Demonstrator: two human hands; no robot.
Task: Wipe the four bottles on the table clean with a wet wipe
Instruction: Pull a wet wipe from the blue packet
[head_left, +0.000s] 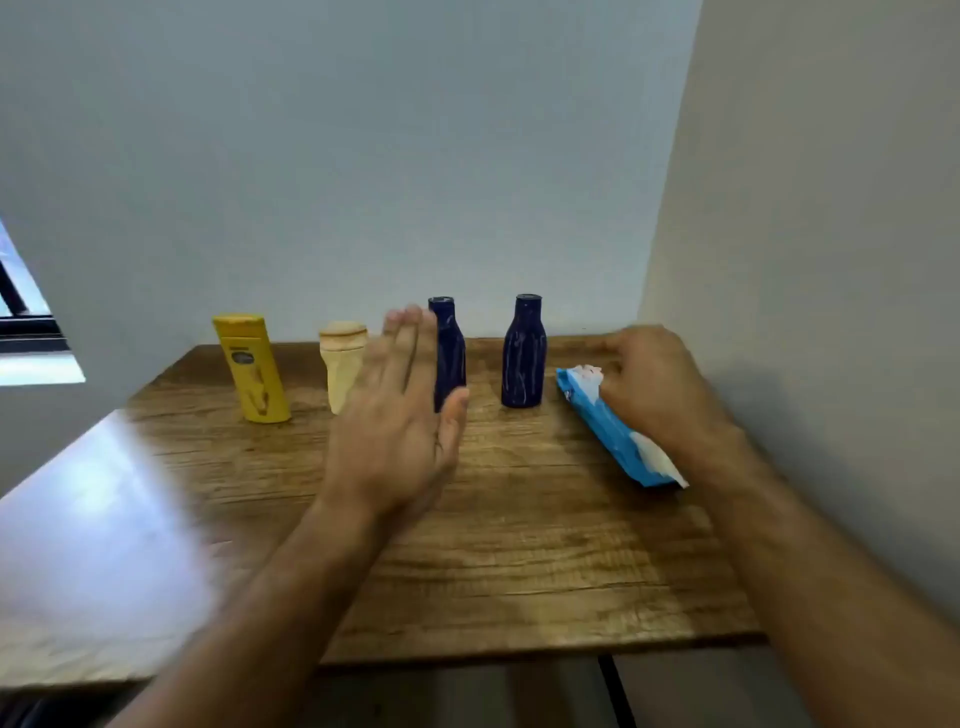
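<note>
A row of bottles stands at the back of the wooden table (519, 561): a yellow bottle (254, 369), a cream bottle (340, 364), a dark blue bottle (449, 353) and a second dark blue bottle (523, 353). My left hand (400, 415) hovers with straight fingers in front of the cream and first blue bottles, partly hiding both. A blue wet wipe pack (613, 431) lies at the right. My right hand (654, 389) rests on the pack with curled fingers at its white opening; the fingertips are hidden.
Walls close off the table at the back and on the right (831, 260). A window (26, 322) shows at the far left. The table's left part is glossy with glare. A dark table leg (615, 691) shows below the front edge.
</note>
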